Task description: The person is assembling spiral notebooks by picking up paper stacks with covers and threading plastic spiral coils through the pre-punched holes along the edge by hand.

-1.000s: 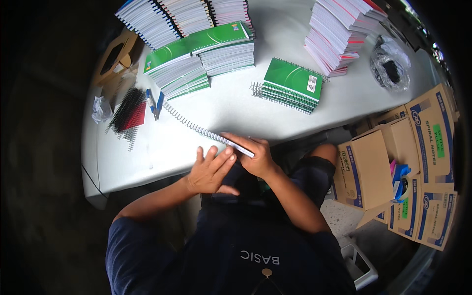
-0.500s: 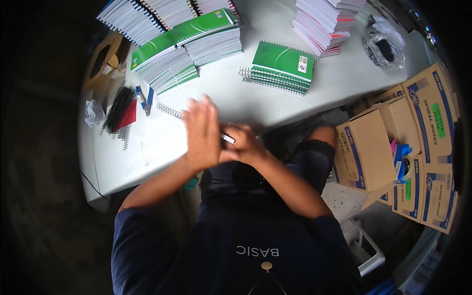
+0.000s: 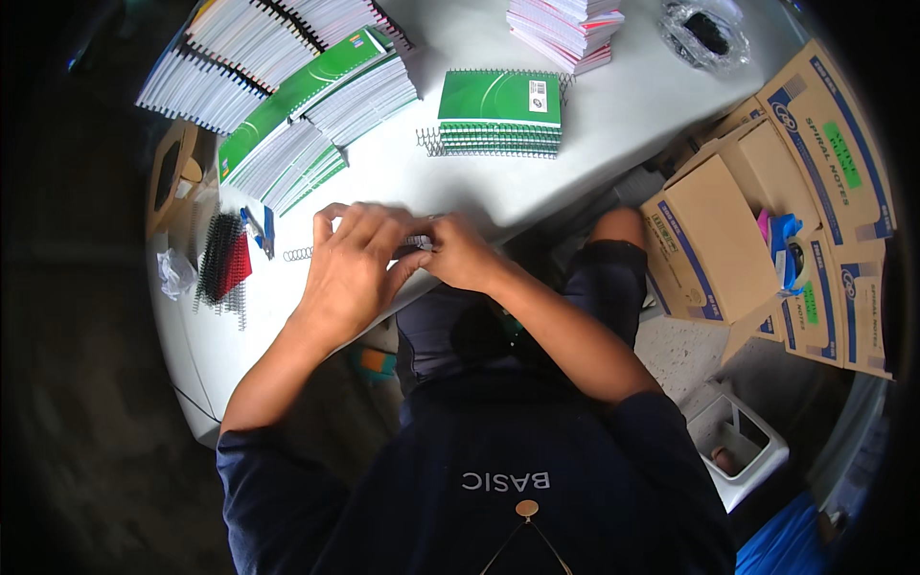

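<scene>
Close to the table's near edge, my left hand arches over the work with its fingers curled and its thumb reaching toward my right hand. A thin wire spiral coil sticks out to the left from under it. My right hand is closed on a small dark and whitish object, mostly covered by fingers, so its kind cannot be made out. Beyond my hands lies a stack of green spiral notebooks, its coils sticking out at both ends. Farther left stand stacks of green-covered notebook blocks.
Black coils, a red piece, blue-handled pliers and crumpled plastic lie at the left. White-and-red paper stacks and a plastic-wrapped roll stand at the back. Cardboard boxes are on the right.
My left hand has gone from flat, blurred and raised to curled over the coil. My right hand stays closed close by. The whole view has shifted slightly.
</scene>
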A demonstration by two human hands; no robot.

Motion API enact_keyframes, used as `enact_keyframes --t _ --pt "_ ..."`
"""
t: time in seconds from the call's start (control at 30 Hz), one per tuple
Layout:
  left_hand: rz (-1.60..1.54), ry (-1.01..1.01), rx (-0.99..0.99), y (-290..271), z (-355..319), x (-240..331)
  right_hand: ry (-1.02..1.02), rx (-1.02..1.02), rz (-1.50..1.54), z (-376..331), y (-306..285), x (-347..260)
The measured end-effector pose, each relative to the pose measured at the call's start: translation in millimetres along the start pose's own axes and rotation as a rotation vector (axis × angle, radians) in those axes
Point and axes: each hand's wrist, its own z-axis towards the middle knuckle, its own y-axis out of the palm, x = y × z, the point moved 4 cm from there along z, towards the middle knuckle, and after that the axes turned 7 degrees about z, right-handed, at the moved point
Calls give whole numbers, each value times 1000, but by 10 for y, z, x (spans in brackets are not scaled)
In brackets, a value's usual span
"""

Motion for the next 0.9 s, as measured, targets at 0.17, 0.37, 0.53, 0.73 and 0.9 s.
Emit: enact_keyframes --t 0.17,0.37,0.53,0.73,0.9 --pt "-60 -30 -145 30 29 -44 -134 -15 -30 -27 -13 -26" --pt "-42 48 -63 13 32 0 0 13 -127 -19 -10 99" --pt "-26 5 -79 -94 129 -11 -24 1 -54 -85 -20 -27" --pt "-163 -112 119 -356 673 -264 -538 423 34 -80 -919 -717" --pt "-173 88 559 410 1145 -404 -523 444 -455 50 -1649 -756"
